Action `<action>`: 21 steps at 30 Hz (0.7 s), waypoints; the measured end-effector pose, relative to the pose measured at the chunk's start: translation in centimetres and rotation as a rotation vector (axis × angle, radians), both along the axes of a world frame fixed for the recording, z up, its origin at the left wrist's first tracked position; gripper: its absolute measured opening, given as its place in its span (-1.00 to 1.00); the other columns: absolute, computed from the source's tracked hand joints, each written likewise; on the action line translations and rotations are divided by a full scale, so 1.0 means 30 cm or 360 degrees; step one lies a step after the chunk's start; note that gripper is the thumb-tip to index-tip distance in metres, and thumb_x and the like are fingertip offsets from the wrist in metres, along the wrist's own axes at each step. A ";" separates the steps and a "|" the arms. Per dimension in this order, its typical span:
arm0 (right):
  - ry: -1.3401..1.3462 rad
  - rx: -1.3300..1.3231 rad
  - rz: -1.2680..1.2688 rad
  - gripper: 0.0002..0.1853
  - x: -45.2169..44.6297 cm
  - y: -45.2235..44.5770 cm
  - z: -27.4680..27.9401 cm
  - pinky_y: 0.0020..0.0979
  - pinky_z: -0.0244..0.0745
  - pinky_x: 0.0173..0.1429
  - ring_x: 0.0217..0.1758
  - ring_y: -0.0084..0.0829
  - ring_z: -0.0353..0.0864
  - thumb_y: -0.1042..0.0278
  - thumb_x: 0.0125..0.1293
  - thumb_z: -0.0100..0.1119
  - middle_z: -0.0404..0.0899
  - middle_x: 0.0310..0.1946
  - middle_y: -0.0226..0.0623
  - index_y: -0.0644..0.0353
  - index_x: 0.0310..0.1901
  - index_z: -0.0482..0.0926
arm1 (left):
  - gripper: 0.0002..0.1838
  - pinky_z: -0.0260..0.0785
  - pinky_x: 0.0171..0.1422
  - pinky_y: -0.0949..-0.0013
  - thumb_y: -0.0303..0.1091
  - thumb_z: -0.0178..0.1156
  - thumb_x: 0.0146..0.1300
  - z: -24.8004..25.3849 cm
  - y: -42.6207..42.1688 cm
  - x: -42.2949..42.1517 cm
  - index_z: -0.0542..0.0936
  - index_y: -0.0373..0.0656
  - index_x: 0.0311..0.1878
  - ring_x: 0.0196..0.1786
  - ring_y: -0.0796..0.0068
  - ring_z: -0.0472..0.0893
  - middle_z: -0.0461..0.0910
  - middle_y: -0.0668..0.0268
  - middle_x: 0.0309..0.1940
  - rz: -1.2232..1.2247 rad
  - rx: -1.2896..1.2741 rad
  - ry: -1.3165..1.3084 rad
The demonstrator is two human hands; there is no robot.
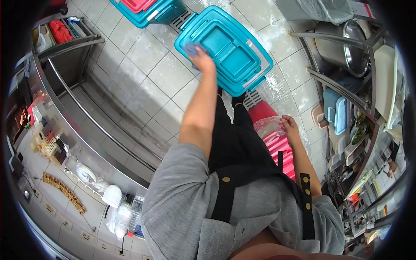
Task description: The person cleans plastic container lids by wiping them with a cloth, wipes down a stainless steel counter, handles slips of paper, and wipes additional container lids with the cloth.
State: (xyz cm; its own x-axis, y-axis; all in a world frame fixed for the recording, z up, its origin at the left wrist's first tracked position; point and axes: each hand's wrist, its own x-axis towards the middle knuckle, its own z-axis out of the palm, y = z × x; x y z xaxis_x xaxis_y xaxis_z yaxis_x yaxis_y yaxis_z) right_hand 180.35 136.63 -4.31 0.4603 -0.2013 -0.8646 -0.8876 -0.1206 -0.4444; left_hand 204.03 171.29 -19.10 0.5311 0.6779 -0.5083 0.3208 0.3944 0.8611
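My left hand [202, 60] presses a grey-blue cloth [191, 49] against the near-left edge of a teal plastic box lid [237, 61]. The fingers are bent over the cloth. The lid has recessed panels and pale clips, and the box stands on the floor before my feet. Lower right, my right hand [289, 128] is closed at the edge of a clear plastic bag [269, 126]. That bag lies over a red-pink ribbed plastic thing [282, 149] beside my leg.
Another teal box [161, 16] with a pink lid stands at the top. Wet-looking tiles [149, 63] cover the floor. On the left runs a steel counter [93, 145] with a rail; on the right, a metal rack [342, 93] holds a steel pot [346, 47] and containers.
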 end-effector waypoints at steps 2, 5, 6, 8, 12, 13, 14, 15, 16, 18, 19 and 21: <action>0.0013 0.0032 -0.0045 -0.61 -0.002 0.024 -0.005 -0.52 0.37 -0.10 -0.15 -0.54 0.52 0.22 0.36 0.13 0.53 -0.16 -0.35 0.28 0.12 0.43 | -0.47 0.08 0.43 0.15 -0.37 0.01 0.39 -0.054 -0.165 -0.191 0.16 -0.49 0.30 0.32 0.02 0.30 0.23 -0.12 0.29 -0.0192 0.0883 0.0185; 0.0032 0.0090 0.0037 -0.61 -0.016 0.057 0.014 -0.51 0.39 -0.06 -0.14 -0.54 0.51 0.25 0.35 0.14 0.53 -0.16 -0.35 0.28 0.12 0.43 | -0.61 0.26 0.23 0.19 -0.43 -0.05 0.41 -0.020 -0.368 -0.461 0.25 -0.43 0.22 0.19 0.17 0.39 0.30 0.02 0.23 -0.0305 0.0115 0.0174; -0.0005 0.0096 0.0099 -0.61 -0.016 0.066 0.018 -0.50 0.40 -0.04 -0.14 -0.54 0.50 0.27 0.34 0.14 0.53 -0.16 -0.35 0.28 0.12 0.43 | -0.69 0.47 0.01 0.21 -0.39 -0.08 0.44 0.022 -0.404 -0.505 0.38 -0.41 0.11 0.04 0.32 0.51 0.39 0.11 0.14 0.0072 -0.0607 0.0024; -0.0051 0.0107 0.0163 -0.61 -0.012 0.064 0.035 -0.50 0.40 -0.02 -0.14 -0.54 0.49 0.28 0.34 0.14 0.53 -0.16 -0.34 0.28 0.12 0.43 | -0.68 0.49 -0.04 0.24 -0.31 -0.11 0.47 0.034 -0.274 -0.482 0.43 -0.39 0.06 -0.02 0.34 0.55 0.47 0.13 0.02 0.0089 -0.0522 0.0277; -0.0115 0.0009 0.0175 -0.62 -0.004 0.042 0.057 -0.49 0.41 0.00 -0.14 -0.52 0.48 0.29 0.34 0.13 0.53 -0.14 -0.32 0.29 0.11 0.44 | -0.51 0.52 -0.16 0.31 -0.06 -0.16 0.49 0.186 -0.004 -0.193 0.55 -0.35 -0.03 -0.32 0.31 0.63 0.62 0.22 -0.40 0.0019 -0.0318 -0.0103; -0.0084 -0.0021 0.0102 -0.63 -0.002 0.037 0.054 -0.48 0.41 -0.01 -0.15 -0.51 0.48 0.29 0.34 0.12 0.53 -0.14 -0.31 0.29 0.11 0.44 | -0.49 0.52 -0.20 0.31 -0.04 -0.14 0.48 0.205 0.010 -0.102 0.54 -0.36 -0.01 -0.41 0.29 0.64 0.63 0.22 -0.44 -0.0067 -0.0221 -0.0250; -0.0093 -0.0027 0.0083 -0.63 -0.013 0.028 0.044 -0.47 0.42 -0.02 -0.15 -0.50 0.49 0.29 0.34 0.13 0.54 -0.13 -0.30 0.30 0.10 0.45 | -0.48 0.48 -0.07 0.26 -0.04 -0.11 0.46 0.209 0.028 -0.024 0.49 -0.40 0.04 -0.23 0.27 0.60 0.58 0.11 -0.25 -0.0414 -0.0299 -0.0065; -0.0097 -0.0030 0.0068 -0.63 -0.023 0.027 0.036 -0.47 0.42 -0.02 -0.15 -0.50 0.49 0.29 0.34 0.13 0.54 -0.13 -0.30 0.30 0.10 0.45 | -0.46 0.44 0.06 0.21 -0.04 -0.08 0.44 0.191 0.034 0.042 0.43 -0.44 0.10 -0.05 0.24 0.56 0.54 0.01 -0.06 -0.0756 -0.0370 0.0128; -0.0097 -0.0045 0.0063 -0.63 -0.033 0.028 0.028 -0.46 0.42 -0.03 -0.16 -0.50 0.49 0.29 0.34 0.13 0.54 -0.14 -0.30 0.31 0.10 0.45 | -0.46 0.44 0.06 0.21 -0.04 -0.08 0.44 0.134 0.004 0.102 0.43 -0.44 0.10 -0.05 0.24 0.56 0.54 0.01 -0.06 -0.0770 -0.0372 0.0127; -0.0070 -0.0068 0.0061 -0.61 -0.066 0.024 0.003 -0.46 0.42 -0.03 -0.17 -0.50 0.50 0.27 0.33 0.14 0.54 -0.16 -0.30 0.35 0.08 0.46 | -0.36 0.16 0.37 0.13 0.03 -0.04 0.39 -0.045 -0.108 0.206 0.33 -0.42 0.23 0.28 0.08 0.30 0.26 -0.12 0.25 -0.0912 0.0723 0.0852; -0.0069 -0.0075 0.0053 -0.61 -0.091 0.020 -0.019 -0.46 0.42 -0.03 -0.17 -0.50 0.50 0.27 0.33 0.14 0.54 -0.16 -0.30 0.35 0.08 0.46 | -0.27 -0.14 0.51 0.15 0.09 0.01 0.31 -0.184 -0.151 0.199 0.29 -0.40 0.29 0.42 -0.05 0.00 0.01 -0.14 0.37 -0.1382 0.1131 0.0899; -0.0187 -0.0073 0.0054 -0.61 -0.147 0.012 -0.043 -0.45 0.42 -0.03 -0.18 -0.50 0.50 0.27 0.32 0.15 0.54 -0.17 -0.29 0.36 0.08 0.46 | -0.32 0.03 0.46 0.14 0.06 -0.05 0.33 -0.045 -0.161 0.146 0.44 -0.54 0.07 0.44 0.03 0.03 0.00 -0.18 0.38 -0.1676 0.1282 0.0480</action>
State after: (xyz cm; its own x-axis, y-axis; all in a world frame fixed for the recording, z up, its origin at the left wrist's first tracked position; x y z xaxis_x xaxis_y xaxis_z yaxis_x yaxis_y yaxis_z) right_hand 175.95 137.00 -5.59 0.5649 -0.2224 -0.7946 -0.8250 -0.1723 -0.5383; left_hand 208.41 166.46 -20.43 0.9166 0.1849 -0.3544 0.3701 -0.7275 0.5777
